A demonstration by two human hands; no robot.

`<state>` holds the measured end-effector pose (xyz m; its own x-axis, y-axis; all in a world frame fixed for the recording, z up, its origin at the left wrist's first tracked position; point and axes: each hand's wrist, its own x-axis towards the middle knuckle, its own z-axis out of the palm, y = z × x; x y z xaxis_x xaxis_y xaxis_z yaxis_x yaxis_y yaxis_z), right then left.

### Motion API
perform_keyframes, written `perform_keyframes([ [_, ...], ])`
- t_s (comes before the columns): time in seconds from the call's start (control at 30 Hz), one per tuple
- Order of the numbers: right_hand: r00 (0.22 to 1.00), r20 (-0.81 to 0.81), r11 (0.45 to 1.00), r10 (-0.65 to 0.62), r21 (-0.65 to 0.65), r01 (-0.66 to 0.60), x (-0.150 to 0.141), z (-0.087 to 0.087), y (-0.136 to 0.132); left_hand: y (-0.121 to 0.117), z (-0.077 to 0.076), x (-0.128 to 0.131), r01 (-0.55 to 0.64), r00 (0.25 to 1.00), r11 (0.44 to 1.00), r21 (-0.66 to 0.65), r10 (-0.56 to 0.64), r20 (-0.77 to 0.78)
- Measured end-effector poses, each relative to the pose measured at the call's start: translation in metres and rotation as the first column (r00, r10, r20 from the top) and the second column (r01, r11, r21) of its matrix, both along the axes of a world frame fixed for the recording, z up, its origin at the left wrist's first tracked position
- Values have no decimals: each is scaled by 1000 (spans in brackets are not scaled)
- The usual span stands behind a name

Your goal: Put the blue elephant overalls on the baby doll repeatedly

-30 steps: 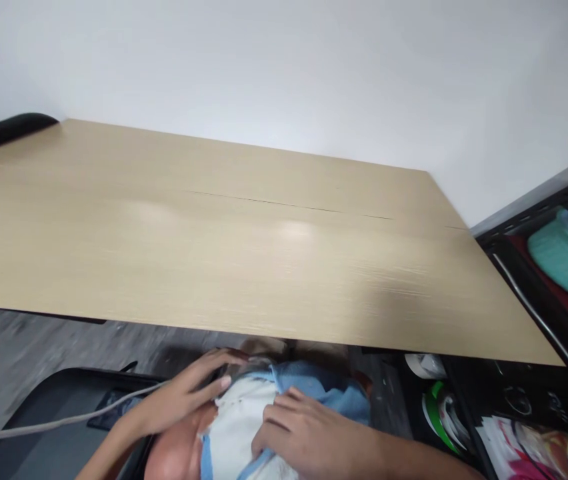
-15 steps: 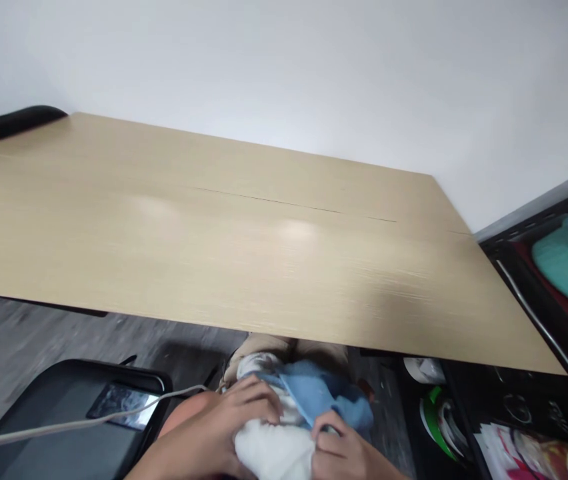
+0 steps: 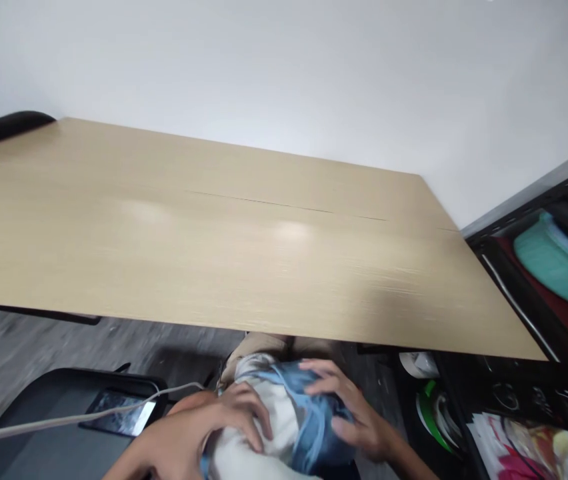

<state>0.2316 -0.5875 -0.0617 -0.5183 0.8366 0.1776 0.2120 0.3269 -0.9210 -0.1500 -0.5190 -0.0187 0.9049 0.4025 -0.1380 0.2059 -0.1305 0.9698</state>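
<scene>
A bundle of soft fabric lies in my lap, below the table's front edge. Its left part is white cloth [image 3: 257, 460], and its right part is blue cloth [image 3: 314, 433] with loose folds. My left hand [image 3: 239, 417] grips the white cloth, its fingers bent over the top. On the right side, my right hand [image 3: 344, 413] curves around the blue cloth, the thumb apart from the fingers. Some fingertips are blurred or hidden by the folds.
A wooden table [image 3: 244, 260] stands against a white wall. To the left, a phone [image 3: 121, 413] rests on a black chair [image 3: 29, 427], crossed by a white cable [image 3: 64, 421]. Right of me are a dark rack with a teal container [image 3: 554, 263] and a green-edged roll [image 3: 431, 417].
My right hand has moved up from the white cloth's edge onto the blue cloth, its fingers wider apart. My left hand and the bundle have shifted slightly left. More blue cloth shows in folds.
</scene>
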Motion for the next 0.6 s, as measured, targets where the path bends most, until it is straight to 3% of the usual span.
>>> perform_keyframes([
  [0.07, 997, 2, 967, 80, -244, -77, -18, 8, 26, 1, 4, 1, 3, 1000, 994, -111, -2, 11],
  [0.1, 990, 77, 951, 118, -296, -90, -30, 9, 39, 0, 1, 2, -60, 998, 991, -117, 57, -30],
  [0.2, 887, 350, 929, 303, -317, -193, -71, 2, 76, -5, -19, 6, -334, 891, 933, 132, 358, -278],
  [0.27, 843, 411, 925, 347, -299, -235, -98, -9, 97, -10, -36, 9, -386, 791, 882, 271, 468, -395],
  [0.37, 821, 413, 898, 395, -364, -249, -126, -24, 120, -15, -50, 10, -381, 656, 855, 353, 519, -549],
  [0.47, 841, 392, 888, 373, -413, -202, -140, -34, 130, -17, -47, 10, -318, 514, 854, 412, 521, -682],
  [0.53, 865, 393, 891, 311, -437, -122, -145, -39, 131, -17, -41, 13, -297, 501, 871, 393, 492, -712],
  [0.6, 878, 417, 886, 234, -463, -17, -148, -46, 130, -17, -33, 19, -301, 554, 885, 354, 465, -691],
])
